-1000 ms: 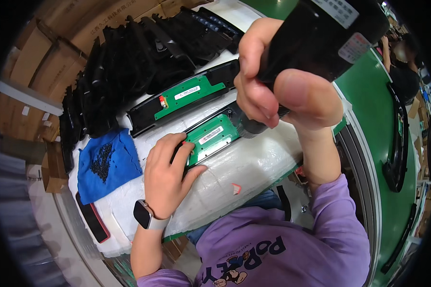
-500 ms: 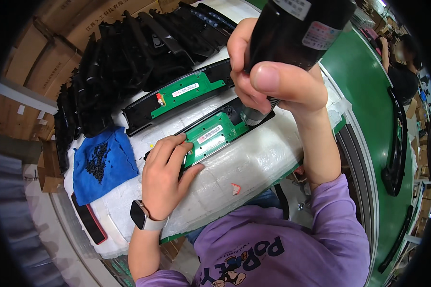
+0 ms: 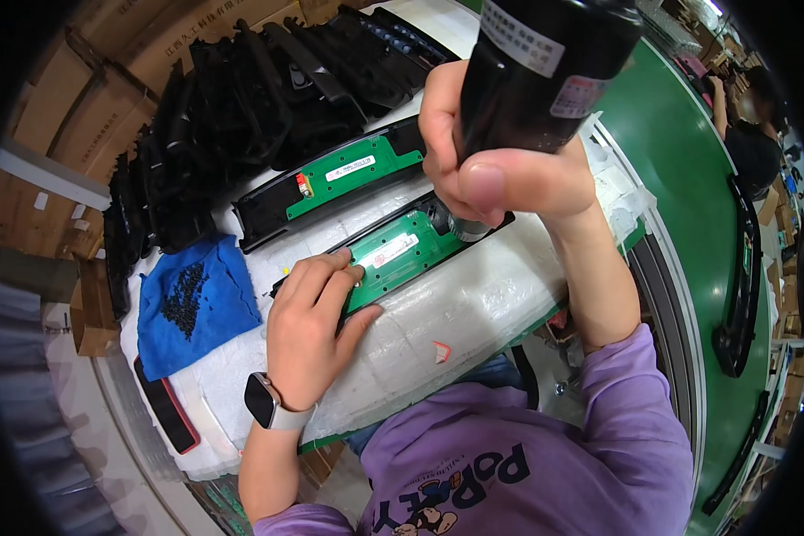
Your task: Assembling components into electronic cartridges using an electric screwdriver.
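A long black housing (image 3: 435, 213) lies on the white-covered table, with a green circuit board (image 3: 405, 261) set into it. My left hand (image 3: 308, 304) grips its left end, fingers over the board and thumb along the near edge. In my right hand (image 3: 531, 179) is a black electric screwdriver (image 3: 531, 103), held almost upright. Its lower end meets the right end of the board; the hand and tool body hide the bit's tip. Just beyond lies a second black housing (image 3: 261, 219) with a similar green board (image 3: 371, 172).
Small black screws (image 3: 184, 299) are heaped on a blue cloth (image 3: 232, 322) at left, above a red-edged black phone-like object (image 3: 167, 406). Black plastic parts (image 3: 268, 98) stack along the back. A red-and-white scrap (image 3: 441, 352) lies in front. A person (image 3: 750, 152) works beyond a green surface (image 3: 683, 214).
My right hand has lowered the screwdriver slightly and shifted it a little leftward, and the tool's body now stands differently. My left hand stays in place on the housing.
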Demonstrator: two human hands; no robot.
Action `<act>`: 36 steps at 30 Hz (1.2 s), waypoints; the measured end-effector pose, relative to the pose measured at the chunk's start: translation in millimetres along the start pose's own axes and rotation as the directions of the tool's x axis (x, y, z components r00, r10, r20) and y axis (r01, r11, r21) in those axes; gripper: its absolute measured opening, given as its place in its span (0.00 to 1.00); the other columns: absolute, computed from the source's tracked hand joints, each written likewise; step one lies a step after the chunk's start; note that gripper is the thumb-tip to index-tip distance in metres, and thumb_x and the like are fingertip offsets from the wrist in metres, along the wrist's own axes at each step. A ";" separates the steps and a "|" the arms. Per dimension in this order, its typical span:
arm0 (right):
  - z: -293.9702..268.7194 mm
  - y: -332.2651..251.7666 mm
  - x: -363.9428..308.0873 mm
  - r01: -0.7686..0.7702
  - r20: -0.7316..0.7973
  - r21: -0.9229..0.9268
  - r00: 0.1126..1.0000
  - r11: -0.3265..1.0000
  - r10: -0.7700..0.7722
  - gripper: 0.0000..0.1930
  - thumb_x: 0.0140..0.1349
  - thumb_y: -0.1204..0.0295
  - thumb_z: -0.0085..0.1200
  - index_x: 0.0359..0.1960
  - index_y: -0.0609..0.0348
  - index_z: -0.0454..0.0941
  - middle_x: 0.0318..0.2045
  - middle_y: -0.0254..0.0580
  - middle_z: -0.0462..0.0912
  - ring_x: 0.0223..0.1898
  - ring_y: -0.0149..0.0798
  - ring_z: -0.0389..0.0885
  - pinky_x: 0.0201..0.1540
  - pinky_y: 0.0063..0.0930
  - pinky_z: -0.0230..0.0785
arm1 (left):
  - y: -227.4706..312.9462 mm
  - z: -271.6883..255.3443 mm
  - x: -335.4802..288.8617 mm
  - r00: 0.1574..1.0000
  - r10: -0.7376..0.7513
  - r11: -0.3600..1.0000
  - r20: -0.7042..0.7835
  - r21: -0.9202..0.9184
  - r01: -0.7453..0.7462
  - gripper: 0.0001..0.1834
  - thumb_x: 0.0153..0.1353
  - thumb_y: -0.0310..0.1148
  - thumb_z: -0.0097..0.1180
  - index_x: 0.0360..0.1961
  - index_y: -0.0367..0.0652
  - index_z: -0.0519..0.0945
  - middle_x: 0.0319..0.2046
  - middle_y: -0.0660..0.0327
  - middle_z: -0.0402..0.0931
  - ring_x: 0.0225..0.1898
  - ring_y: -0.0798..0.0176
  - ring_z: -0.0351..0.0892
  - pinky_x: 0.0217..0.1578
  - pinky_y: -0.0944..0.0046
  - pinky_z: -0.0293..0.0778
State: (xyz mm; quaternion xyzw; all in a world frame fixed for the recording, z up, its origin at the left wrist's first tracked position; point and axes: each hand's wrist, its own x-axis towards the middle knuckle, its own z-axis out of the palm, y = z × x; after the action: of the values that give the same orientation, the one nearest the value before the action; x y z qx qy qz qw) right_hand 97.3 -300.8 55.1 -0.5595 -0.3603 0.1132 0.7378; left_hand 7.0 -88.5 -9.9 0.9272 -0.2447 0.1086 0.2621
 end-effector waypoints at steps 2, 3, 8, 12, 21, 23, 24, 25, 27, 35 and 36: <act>-2.9 -1.1 0.2 -0.014 -0.012 0.014 1.000 1.000 0.014 0.13 0.44 0.71 0.55 0.23 0.67 0.64 0.11 0.36 0.67 0.08 0.23 0.62 0.11 0.15 0.55 | -0.3 0.3 2.4 1.000 0.001 1.000 -0.003 -0.011 -0.001 0.19 0.38 0.28 0.64 0.35 0.35 0.75 0.39 0.54 0.72 0.41 0.52 0.71 0.41 0.60 0.69; -2.7 -2.0 -0.1 -0.027 0.005 0.024 1.000 0.999 0.027 0.14 0.44 0.70 0.56 0.23 0.66 0.64 0.11 0.36 0.66 0.08 0.23 0.62 0.11 0.15 0.55 | 0.2 0.2 2.0 1.000 -0.002 1.000 -0.005 -0.023 0.002 0.19 0.38 0.28 0.64 0.35 0.35 0.75 0.39 0.54 0.72 0.41 0.52 0.72 0.41 0.60 0.69; 6.2 -1.0 -3.4 0.064 -0.043 0.062 0.997 0.996 -0.061 0.15 0.42 0.72 0.60 0.23 0.65 0.64 0.12 0.36 0.68 0.11 0.25 0.65 0.13 0.16 0.57 | 0.2 -2.2 -0.5 1.000 0.001 1.000 -0.022 -0.013 -0.001 0.19 0.38 0.30 0.65 0.34 0.36 0.75 0.38 0.53 0.73 0.41 0.51 0.72 0.40 0.59 0.70; 4.9 0.9 -14.1 0.095 -0.093 0.024 0.991 0.995 -0.093 0.14 0.40 0.75 0.60 0.26 0.64 0.67 0.15 0.36 0.70 0.13 0.26 0.67 0.14 0.18 0.59 | -1.2 2.3 -2.6 0.995 0.076 0.996 -0.063 0.046 -0.073 0.15 0.40 0.29 0.64 0.30 0.37 0.75 0.39 0.51 0.72 0.39 0.48 0.73 0.38 0.58 0.71; -61.5 -60.7 -27.7 0.251 0.318 0.779 0.632 0.575 -0.707 0.13 0.53 0.68 0.59 0.30 0.61 0.67 0.11 0.36 0.73 0.08 0.29 0.70 0.12 0.23 0.66 | 23.8 -25.6 6.2 0.971 0.134 0.991 -0.196 0.057 -0.125 0.12 0.40 0.24 0.63 0.23 0.36 0.70 0.42 0.42 0.73 0.40 0.46 0.75 0.40 0.59 0.71; -68.0 -64.2 -29.5 0.271 0.332 0.760 0.620 0.591 -0.711 0.14 0.53 0.69 0.60 0.29 0.63 0.67 0.12 0.37 0.74 0.09 0.31 0.71 0.12 0.24 0.66 | 23.9 -35.5 20.5 0.962 0.161 0.983 -0.221 0.126 -0.136 0.12 0.41 0.25 0.63 0.23 0.35 0.70 0.42 0.42 0.73 0.41 0.45 0.75 0.40 0.59 0.71; -71.4 -67.0 -28.8 0.279 0.418 0.655 0.641 0.702 -0.644 0.14 0.52 0.69 0.60 0.30 0.63 0.67 0.14 0.37 0.74 0.10 0.31 0.71 0.12 0.23 0.64 | 21.5 -37.0 28.5 0.960 0.157 0.981 -0.231 0.146 -0.125 0.12 0.43 0.25 0.63 0.24 0.35 0.70 0.42 0.42 0.73 0.41 0.44 0.74 0.40 0.58 0.71; -72.8 -69.6 -26.3 0.282 0.495 0.539 0.657 0.794 -0.569 0.14 0.52 0.70 0.61 0.30 0.64 0.67 0.15 0.37 0.75 0.10 0.32 0.72 0.11 0.23 0.63 | 14.5 -38.3 35.9 0.949 0.173 0.973 -0.263 0.195 -0.124 0.12 0.42 0.25 0.63 0.24 0.35 0.70 0.41 0.44 0.74 0.41 0.45 0.74 0.40 0.59 0.71; -62.8 -60.6 -46.2 0.322 0.221 0.342 0.885 0.883 -0.409 0.20 0.44 0.70 0.65 0.36 0.66 0.69 0.19 0.40 0.75 0.16 0.29 0.72 0.14 0.19 0.58 | -4.5 -37.9 47.7 0.954 0.155 0.969 -0.257 0.227 -0.096 0.13 0.42 0.25 0.63 0.24 0.36 0.70 0.41 0.47 0.74 0.41 0.47 0.75 0.40 0.60 0.71; -65.8 -46.2 -43.4 -0.601 -0.551 -0.630 0.792 0.492 0.262 0.28 0.38 0.65 0.61 0.44 0.64 0.70 0.24 0.41 0.76 0.25 0.34 0.75 0.29 0.26 0.66 | -22.7 -36.7 49.4 0.947 0.125 0.960 -0.296 0.277 -0.040 0.15 0.45 0.32 0.62 0.32 0.38 0.72 0.44 0.49 0.73 0.45 0.48 0.72 0.44 0.56 0.68; -81.6 -35.0 -50.5 -0.615 -0.562 -0.631 0.783 0.473 0.268 0.28 0.38 0.65 0.61 0.44 0.64 0.70 0.24 0.41 0.76 0.25 0.34 0.75 0.29 0.26 0.66 | -17.5 -35.6 47.3 0.939 0.131 0.966 -0.317 0.255 -0.048 0.16 0.45 0.31 0.62 0.34 0.37 0.73 0.44 0.50 0.72 0.46 0.48 0.70 0.46 0.56 0.65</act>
State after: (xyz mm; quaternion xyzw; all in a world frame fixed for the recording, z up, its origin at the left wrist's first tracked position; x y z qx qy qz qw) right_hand 106.7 -402.5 57.0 -0.9094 -0.0575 0.0208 0.4113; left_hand 53.9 -75.1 28.0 0.9086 -0.2243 0.3036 0.1787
